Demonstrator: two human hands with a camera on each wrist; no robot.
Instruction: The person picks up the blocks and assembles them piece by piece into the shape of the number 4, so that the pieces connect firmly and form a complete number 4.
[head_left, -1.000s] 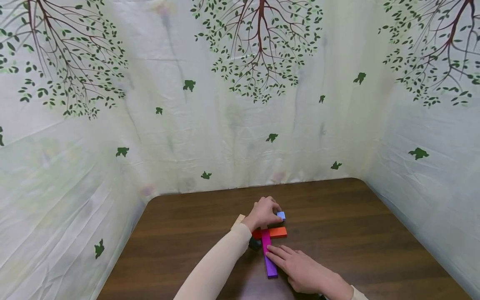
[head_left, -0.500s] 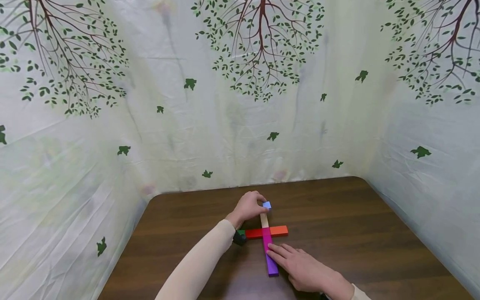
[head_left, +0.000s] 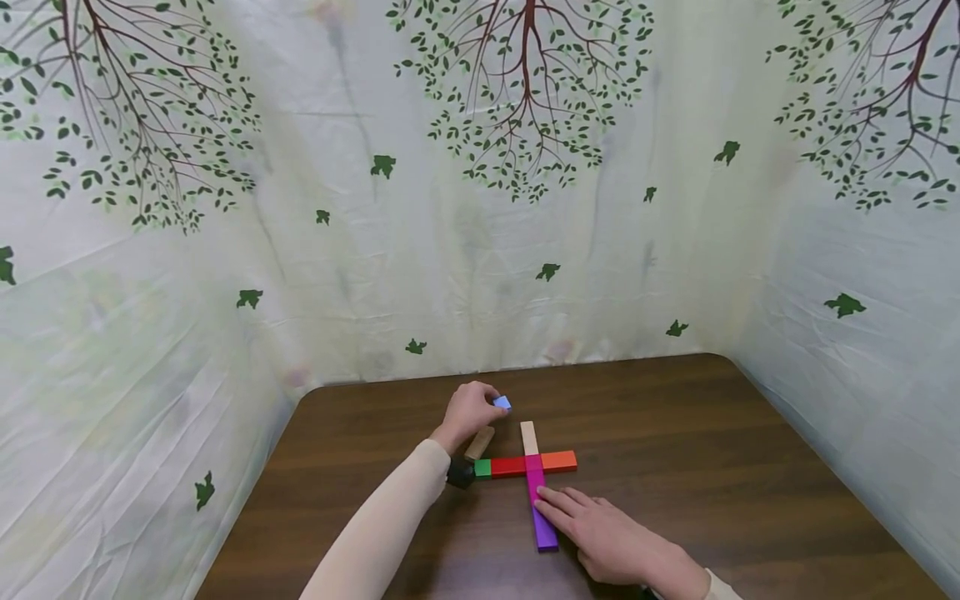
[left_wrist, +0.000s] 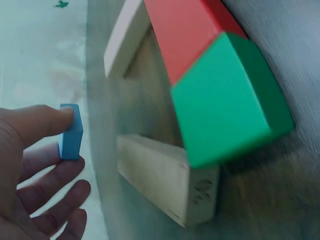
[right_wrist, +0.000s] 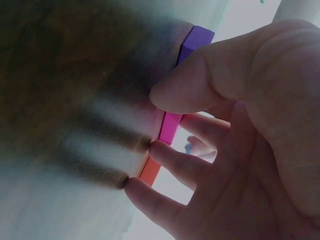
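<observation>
My left hand pinches a small light blue block between thumb and fingers, raised above the table's far part. In the left wrist view, the blue block sits under the thumb while the other fingers curl loosely. My right hand lies with extended fingers touching the side of a magenta block and a purple block. These two form a line toward me. A pale wooden block continues it away from me. Crossing it are a red block, an orange block and a green block at the left end.
A loose wooden block lies slanted near the green block, just beyond my left wrist. The brown table is enclosed by a pale curtain printed with trees and leaves. A black wrist device is on my left wrist.
My left hand has moved left with the blue block, from beyond the orange block past the pale wooden one. The green and loose wooden blocks have come into fuller view. My right hand stays put.
</observation>
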